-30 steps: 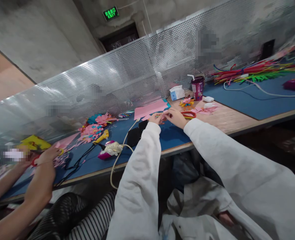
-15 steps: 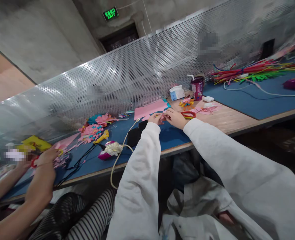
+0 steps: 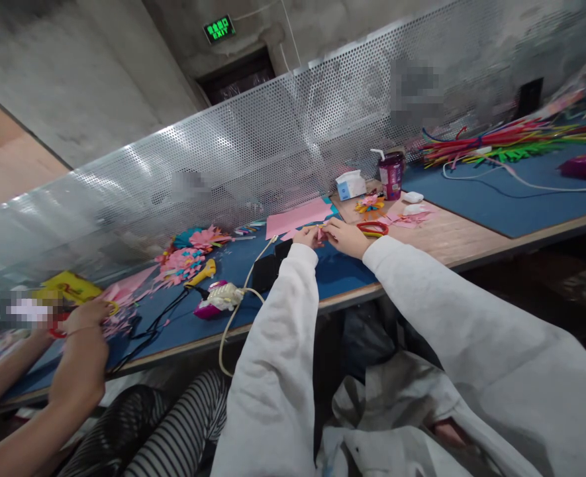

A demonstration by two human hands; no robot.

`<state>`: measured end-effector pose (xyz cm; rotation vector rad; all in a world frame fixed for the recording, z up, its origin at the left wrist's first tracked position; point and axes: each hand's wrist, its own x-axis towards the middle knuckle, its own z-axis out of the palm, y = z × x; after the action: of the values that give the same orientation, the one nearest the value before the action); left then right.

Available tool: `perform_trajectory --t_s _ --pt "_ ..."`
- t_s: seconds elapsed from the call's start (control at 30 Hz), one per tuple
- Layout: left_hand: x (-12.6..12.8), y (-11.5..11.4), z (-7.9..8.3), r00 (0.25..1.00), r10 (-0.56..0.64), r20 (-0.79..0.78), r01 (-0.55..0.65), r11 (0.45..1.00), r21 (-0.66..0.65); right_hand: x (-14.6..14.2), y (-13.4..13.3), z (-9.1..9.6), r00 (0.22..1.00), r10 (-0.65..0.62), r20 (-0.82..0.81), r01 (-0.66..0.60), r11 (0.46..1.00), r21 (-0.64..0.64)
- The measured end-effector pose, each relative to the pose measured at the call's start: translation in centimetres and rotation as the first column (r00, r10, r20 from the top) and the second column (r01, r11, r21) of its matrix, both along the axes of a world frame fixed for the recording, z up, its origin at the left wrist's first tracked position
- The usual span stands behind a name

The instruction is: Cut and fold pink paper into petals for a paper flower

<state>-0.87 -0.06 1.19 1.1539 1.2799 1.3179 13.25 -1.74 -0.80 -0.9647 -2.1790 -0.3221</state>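
Nearest, two pale grey sleeves (image 3: 273,358) stretched forward across the wooden front edge (image 3: 347,296) of the table. Past that edge, a stretch of blue mat (image 3: 340,268) showing between the forearms, with room for both wrists to shift.

Well in from the edge, a small pink piece (image 3: 321,233) pinched between two hands: gripped in the curled fingers of the left hand (image 3: 306,237), caught from the other side by the fingertips of the right hand (image 3: 346,237). Shape too small to tell.

Close by the left sleeve, black flat objects (image 3: 265,271), narrowing that side. Farther left, a purple and cream object (image 3: 226,297) near the front edge, then a yellow glue gun (image 3: 203,272) and frilled paper flowers (image 3: 179,264). Well apart, a co-worker's hand (image 3: 88,317) beside pink scraps (image 3: 118,320).

Just beside the right hand, red and yellow handles (image 3: 373,229); farther right, pale wood (image 3: 451,233) running to a second blue mat (image 3: 516,202).

Beyond the hands, a pink sheet (image 3: 298,217), an orange and pink flower (image 3: 371,205), a tissue pack (image 3: 351,185) and a purple cup (image 3: 390,179). Behind, closing off the far side, a perforated metal screen (image 3: 253,146).
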Motion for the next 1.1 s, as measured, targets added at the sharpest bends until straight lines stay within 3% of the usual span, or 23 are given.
perform_trajectory --t_s 0.23,0.5,0.67,0.83,1.1 --pt "-0.3 0.8 -0.6 1.000 0.019 -0.015 -0.019 1.000 0.009 0.1 0.1 -0.2 1.000 0.024 -0.005 -0.024 1.000 -0.002" --pt "-0.1 0.5 -0.2 0.999 0.039 -0.025 -0.039 0.999 0.023 0.1 -0.2 0.0 0.997 0.044 -0.057 -0.045 0.999 -0.013" --pt "-0.1 0.3 0.0 1.000 0.013 0.000 -0.013 1.000 0.028 0.0 0.0 0.1 0.978 0.069 -0.195 -0.071 0.997 -0.001" --pt "0.0 0.0 0.1 1.000 -0.032 0.001 0.031 0.999 0.043 -0.1 0.5 0.0 0.928 0.006 -0.371 -0.032 0.997 -0.064" --pt "-0.1 0.2 0.0 0.999 -0.039 -0.014 0.040 0.997 0.061 0.0 1.0 -0.3 0.909 0.086 -0.409 -0.113 0.993 -0.043"
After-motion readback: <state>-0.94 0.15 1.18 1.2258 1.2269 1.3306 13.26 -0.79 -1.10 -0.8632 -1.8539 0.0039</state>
